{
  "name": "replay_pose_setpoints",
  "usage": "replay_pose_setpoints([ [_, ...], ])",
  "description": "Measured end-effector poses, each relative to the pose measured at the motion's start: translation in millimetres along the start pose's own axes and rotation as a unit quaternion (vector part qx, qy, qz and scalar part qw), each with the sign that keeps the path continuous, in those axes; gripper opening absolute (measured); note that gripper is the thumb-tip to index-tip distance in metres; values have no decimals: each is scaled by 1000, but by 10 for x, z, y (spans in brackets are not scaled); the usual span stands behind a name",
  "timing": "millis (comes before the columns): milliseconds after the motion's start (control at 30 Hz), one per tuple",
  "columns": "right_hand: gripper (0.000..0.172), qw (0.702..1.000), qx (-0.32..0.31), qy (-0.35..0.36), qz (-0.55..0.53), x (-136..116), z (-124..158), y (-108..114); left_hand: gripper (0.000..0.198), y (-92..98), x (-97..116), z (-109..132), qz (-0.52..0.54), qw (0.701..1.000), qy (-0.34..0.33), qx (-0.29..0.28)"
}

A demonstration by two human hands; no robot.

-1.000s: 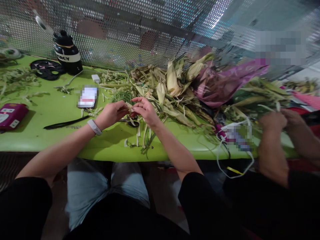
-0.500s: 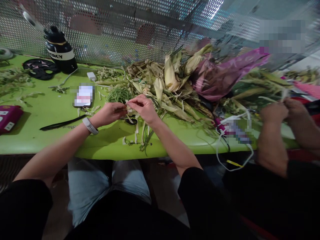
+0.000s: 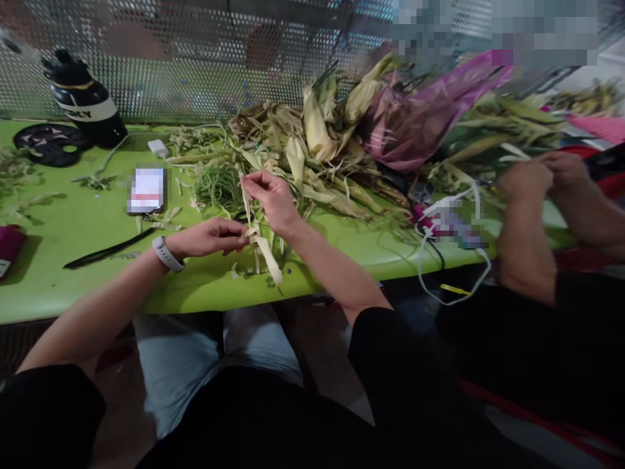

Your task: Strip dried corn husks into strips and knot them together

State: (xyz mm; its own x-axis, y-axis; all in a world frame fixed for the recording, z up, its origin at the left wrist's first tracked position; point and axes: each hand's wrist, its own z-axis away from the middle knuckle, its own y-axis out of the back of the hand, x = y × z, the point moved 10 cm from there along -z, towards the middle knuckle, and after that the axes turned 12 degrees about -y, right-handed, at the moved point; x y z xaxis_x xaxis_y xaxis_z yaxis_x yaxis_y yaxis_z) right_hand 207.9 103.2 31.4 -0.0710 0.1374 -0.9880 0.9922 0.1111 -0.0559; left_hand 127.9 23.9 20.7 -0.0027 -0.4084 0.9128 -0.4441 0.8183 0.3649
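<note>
Cream husk (image 3: 266,253) stretches from left hand (image 3: 217,236) to right hand (image 3: 273,200).

A bright green table (image 3: 49,286) is stretching from left to right, its rounded near edge catching a soft shine. A perforated metal screen (image 3: 195,65) is rising along its far side, where dull reddish patches (image 3: 262,49) are showing. Below, the floor (image 3: 317,371) is lying in shadow, while a pale surface (image 3: 616,70) is brightening the far right.

Black short-sleeved top (image 3: 234,423), pale blue jeans (image 3: 176,365), whitish wristband (image 3: 166,254)
</note>
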Motion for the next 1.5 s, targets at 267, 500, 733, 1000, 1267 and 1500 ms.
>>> replay_pose_setpoints([
  [267,38,999,5,14,35,103,-64,-53,26,59,-306,78,235,963,65,114],
  [500,49,993,-68,-70,67,125,-135,-48,26,183,-356,85,245,950,52,186],
  [733,48,937,-282,-127,162,33,85,-170,25,484,-476,220,261,910,57,315],
  [1000,42,966,-183,-50,177,-4,-30,-119,26,553,-500,247,210,910,47,355],
  [1267,33,915,119,226,312,-605,274,135,22,665,-395,285,277,863,-22,421],
  [1500,39,946,-119,59,297,16,266,-426,35,712,-345,293,222,874,-60,428],
])
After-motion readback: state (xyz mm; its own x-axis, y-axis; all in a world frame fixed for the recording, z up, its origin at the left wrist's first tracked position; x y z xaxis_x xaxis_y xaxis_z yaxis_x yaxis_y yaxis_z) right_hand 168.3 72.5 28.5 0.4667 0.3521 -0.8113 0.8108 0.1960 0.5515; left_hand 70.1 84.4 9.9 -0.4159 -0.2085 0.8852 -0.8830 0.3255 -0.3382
